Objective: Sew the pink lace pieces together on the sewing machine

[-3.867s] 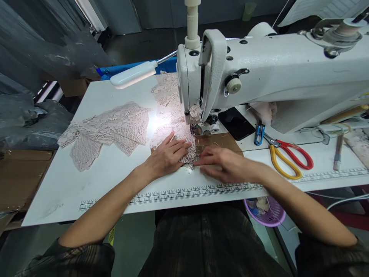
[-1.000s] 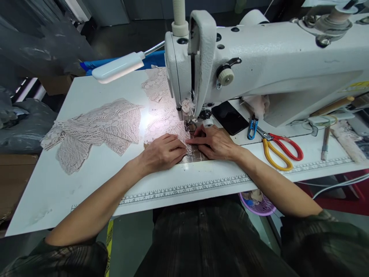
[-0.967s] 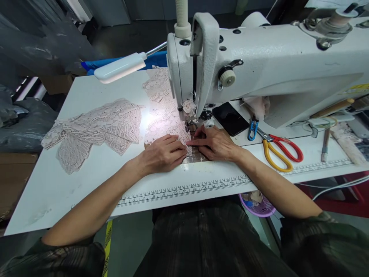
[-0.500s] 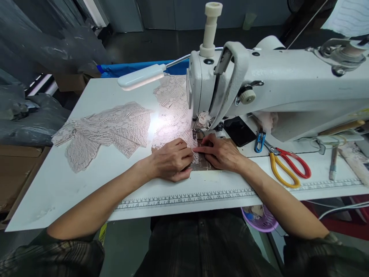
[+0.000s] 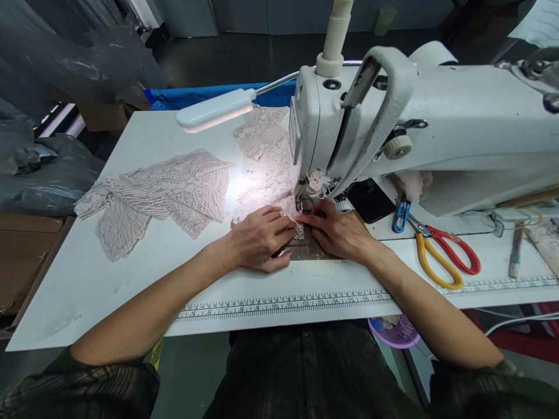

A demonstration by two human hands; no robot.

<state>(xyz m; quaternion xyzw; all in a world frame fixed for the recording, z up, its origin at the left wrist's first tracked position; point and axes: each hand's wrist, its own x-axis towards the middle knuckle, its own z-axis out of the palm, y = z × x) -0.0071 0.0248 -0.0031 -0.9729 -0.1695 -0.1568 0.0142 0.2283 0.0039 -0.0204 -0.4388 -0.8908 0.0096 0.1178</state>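
The pale lace (image 5: pixel 262 189) lies on the table, running from the far side up to the foot (image 5: pixel 304 203) of the sewing machine (image 5: pixel 375 110); whether the foot presses on it is too small to tell. Its near end reaches over the brown plate (image 5: pixel 313 249), which probably gives it a smooth surface to slide on. The left hand (image 5: pixel 261 238) rests on this end with fingers bent and thumb apart, seemingly to keep the cloth flat; I cannot tell whether it pinches the lace. The right hand (image 5: pixel 343 234) comes from the other side, its forefinger reaching to the lace edge and its other fingers curled, perhaps to guide that edge; any grip is hidden. A lamp (image 5: pixel 216 110) hangs over the table, lighting the lace beside the foot. Another lace piece (image 5: pixel 166 189) lies spread to the left, apart from the first and seemingly within easy reach. Right of the hands, the phone (image 5: pixel 370 201), blue snips (image 5: pixel 400 216) and scissors (image 5: pixel 431 233) sit together, likely handy yet out of the way. A printed ruler (image 5: pixel 283 304) runs along the near edge of the table (image 5: pixel 126 285).
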